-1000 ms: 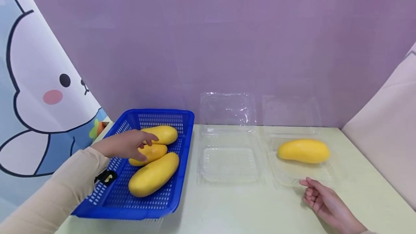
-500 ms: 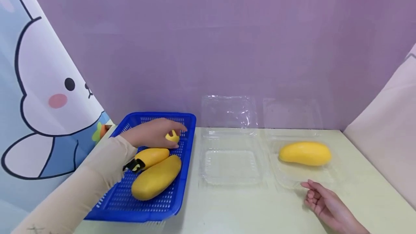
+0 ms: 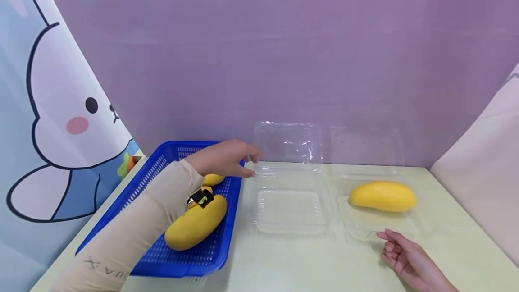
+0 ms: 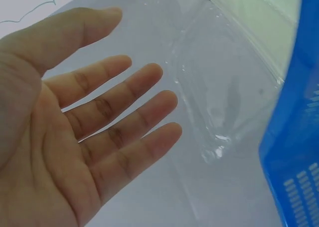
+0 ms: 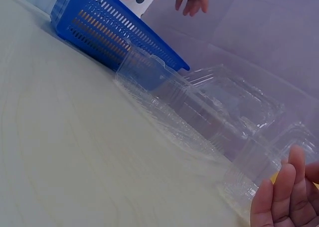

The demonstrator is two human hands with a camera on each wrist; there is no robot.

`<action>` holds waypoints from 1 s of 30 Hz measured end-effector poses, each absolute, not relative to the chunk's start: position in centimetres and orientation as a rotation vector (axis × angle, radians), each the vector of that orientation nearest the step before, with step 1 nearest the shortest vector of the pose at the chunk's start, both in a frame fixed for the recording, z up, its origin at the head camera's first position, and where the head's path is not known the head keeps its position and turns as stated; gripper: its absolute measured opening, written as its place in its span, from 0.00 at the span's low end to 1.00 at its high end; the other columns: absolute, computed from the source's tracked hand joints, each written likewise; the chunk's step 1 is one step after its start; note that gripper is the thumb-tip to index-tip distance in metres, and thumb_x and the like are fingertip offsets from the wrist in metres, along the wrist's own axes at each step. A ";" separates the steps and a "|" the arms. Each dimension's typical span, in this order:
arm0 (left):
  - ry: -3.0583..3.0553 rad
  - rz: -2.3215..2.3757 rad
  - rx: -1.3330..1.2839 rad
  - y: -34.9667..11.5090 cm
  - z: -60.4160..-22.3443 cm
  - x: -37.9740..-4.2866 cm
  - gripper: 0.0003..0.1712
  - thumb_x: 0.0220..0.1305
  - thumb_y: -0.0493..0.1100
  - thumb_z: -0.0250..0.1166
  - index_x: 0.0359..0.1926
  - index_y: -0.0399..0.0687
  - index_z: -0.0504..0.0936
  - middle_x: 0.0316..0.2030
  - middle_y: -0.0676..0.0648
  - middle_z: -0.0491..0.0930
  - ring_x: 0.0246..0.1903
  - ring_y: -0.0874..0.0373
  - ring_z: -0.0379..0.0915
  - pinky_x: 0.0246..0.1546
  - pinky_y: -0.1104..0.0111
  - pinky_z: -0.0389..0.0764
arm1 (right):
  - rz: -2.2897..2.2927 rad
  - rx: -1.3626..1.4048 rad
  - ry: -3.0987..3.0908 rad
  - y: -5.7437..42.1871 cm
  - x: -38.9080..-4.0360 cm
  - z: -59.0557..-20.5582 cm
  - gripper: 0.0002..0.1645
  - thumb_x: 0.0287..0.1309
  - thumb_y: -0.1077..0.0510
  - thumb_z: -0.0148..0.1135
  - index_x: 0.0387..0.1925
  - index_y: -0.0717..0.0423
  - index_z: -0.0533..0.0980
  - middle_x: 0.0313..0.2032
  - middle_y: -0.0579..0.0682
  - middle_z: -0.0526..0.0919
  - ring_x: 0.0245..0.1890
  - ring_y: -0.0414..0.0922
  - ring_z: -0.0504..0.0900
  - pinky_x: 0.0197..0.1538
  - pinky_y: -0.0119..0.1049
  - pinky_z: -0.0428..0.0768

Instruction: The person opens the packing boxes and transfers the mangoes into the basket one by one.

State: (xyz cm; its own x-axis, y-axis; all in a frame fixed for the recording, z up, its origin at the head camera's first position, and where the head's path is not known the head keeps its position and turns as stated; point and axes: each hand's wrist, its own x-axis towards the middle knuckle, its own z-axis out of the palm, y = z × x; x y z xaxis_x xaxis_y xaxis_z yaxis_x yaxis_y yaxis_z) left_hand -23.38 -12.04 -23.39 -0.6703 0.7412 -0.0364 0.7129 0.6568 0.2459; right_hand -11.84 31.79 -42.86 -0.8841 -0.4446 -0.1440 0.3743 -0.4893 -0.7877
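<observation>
My left hand (image 3: pixel 227 159) is in the air over the right rim of a blue basket (image 3: pixel 225 256), fingers spread and holding nothing. Its palm (image 4: pixel 45 152) shows bare in the left wrist view. Several yellow mangoes (image 3: pixel 196 226) lie in the basket, partly hidden by my sleeve. To the right stands a clear plastic clamshell box (image 3: pixel 289 211) with its lid raised. A second clear box (image 3: pixel 361 233) holds one mango (image 3: pixel 383 196). My right hand (image 3: pixel 413 258) is by that box's front edge, fingers loosely curled; whether they touch it I cannot tell.
All of this stands on a pale table (image 3: pixel 292 260). A purple backdrop (image 3: pixel 284 57) rises behind the boxes, close to their raised lids (image 3: pixel 288 145). A cartoon-printed cloth (image 3: pixel 61 170) hangs at the left and a pale cloth (image 3: pixel 482 148) at the right.
My left hand has moved right, from over the mangoes past the basket's right rim, holding nothing. The view has shifted slightly. My right hand stays by the right box.
</observation>
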 end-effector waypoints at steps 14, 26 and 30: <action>2.660 0.257 1.346 -4.5 -21.2 -24.0 0.29 0.63 0.49 0.62 0.65 0.53 0.68 0.52 0.52 0.77 0.50 0.59 0.73 0.51 0.67 0.74 | -2.401 -0.124 1.198 32.7 -11.6 -43.2 0.28 0.74 0.55 0.33 0.42 0.55 0.83 0.29 0.42 0.82 0.31 0.33 0.79 0.43 0.27 0.79; 2.586 0.355 1.449 0.1 -20.7 -24.7 0.27 0.62 0.48 0.63 0.62 0.52 0.71 0.50 0.52 0.77 0.47 0.61 0.74 0.46 0.73 0.74 | -2.402 -0.117 1.234 32.4 -11.8 -43.2 0.27 0.74 0.55 0.34 0.41 0.54 0.83 0.29 0.41 0.82 0.31 0.32 0.79 0.43 0.26 0.79; 2.566 0.311 1.465 1.6 -20.9 -24.8 0.27 0.62 0.48 0.63 0.62 0.52 0.71 0.49 0.52 0.77 0.44 0.63 0.73 0.44 0.75 0.73 | -2.398 -0.096 1.242 32.6 -11.7 -43.0 0.27 0.74 0.54 0.34 0.41 0.54 0.83 0.29 0.41 0.82 0.31 0.32 0.79 0.43 0.26 0.79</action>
